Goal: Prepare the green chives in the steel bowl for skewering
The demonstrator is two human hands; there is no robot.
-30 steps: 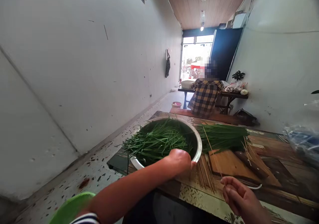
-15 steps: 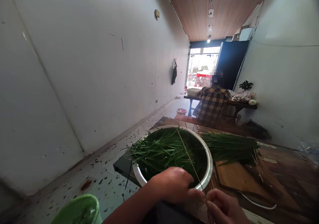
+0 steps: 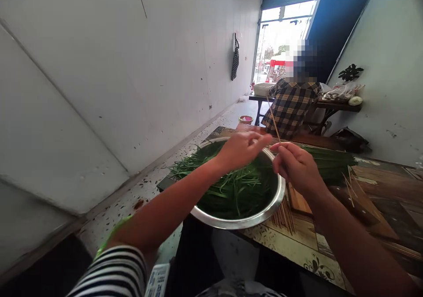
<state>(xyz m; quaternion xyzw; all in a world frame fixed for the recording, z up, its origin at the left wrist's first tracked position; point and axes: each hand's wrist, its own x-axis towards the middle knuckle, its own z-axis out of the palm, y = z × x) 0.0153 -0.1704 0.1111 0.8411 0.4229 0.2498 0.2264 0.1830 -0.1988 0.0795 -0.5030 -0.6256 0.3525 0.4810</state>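
My right hand [image 3: 295, 165] pinches a thin bamboo skewer [image 3: 273, 120] near its lower end; the stick points up and slightly left. Just left of it, above the basin's far rim, is my left hand [image 3: 246, 149], its fingers partly stretched toward the skewer and no object visible in them. Below both hands sits a wide metal basin [image 3: 228, 223]. Cut green leaves, like Chinese chives [image 3: 236, 191], lie heaped in it, partly covered by my left forearm. More skewers [image 3: 283, 215] rest on the table by the basin's right side.
A bundle of long green chives [image 3: 330, 160] lies right of the basin, near a wooden board [image 3: 299, 202] and loose sticks [image 3: 350, 184]. A person in a plaid shirt [image 3: 291, 105] sits ahead at another table. A reddish bucket [image 3: 245, 120] stands on the floor.
Both hands have risen from the basin's near rim to above its far right side, the skewer moving with them. The view has tilted down, showing my striped sleeve.
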